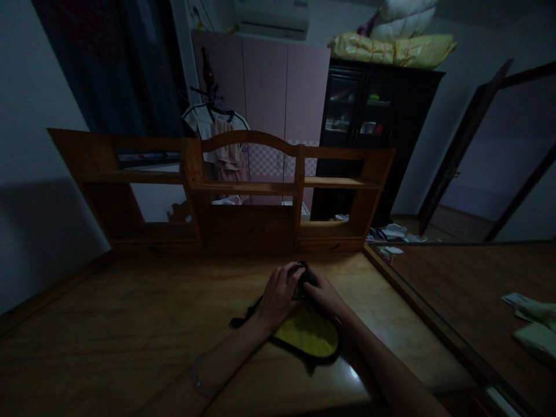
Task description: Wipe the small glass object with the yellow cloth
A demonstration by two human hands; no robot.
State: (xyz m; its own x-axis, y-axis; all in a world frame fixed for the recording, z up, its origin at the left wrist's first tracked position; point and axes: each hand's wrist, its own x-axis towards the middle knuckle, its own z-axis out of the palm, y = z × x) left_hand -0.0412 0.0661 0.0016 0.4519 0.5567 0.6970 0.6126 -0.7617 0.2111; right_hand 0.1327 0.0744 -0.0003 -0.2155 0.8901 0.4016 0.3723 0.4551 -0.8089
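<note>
A yellow bag with black trim (310, 335) lies flat on the wooden desktop, its rounded end towards me and a dark strap or tab sticking out at the left. Over its far end, my left hand (278, 294) is bent with curled fingers, gripping the dark upper edge. My right hand (325, 294) closes round a black part of the same bag, thumb pressed on it. Both hands almost meet there. Dim light and the fingers hide what exactly lies between them.
A wooden shelf unit (249, 188) with small drawers spans the desk's (152, 324) back edge. Along the right runs a raised wooden edge (417, 301), with cloth (536, 324) lying beyond it. Pink wardrobe (264, 87) and dark cabinet (373, 110) stand behind.
</note>
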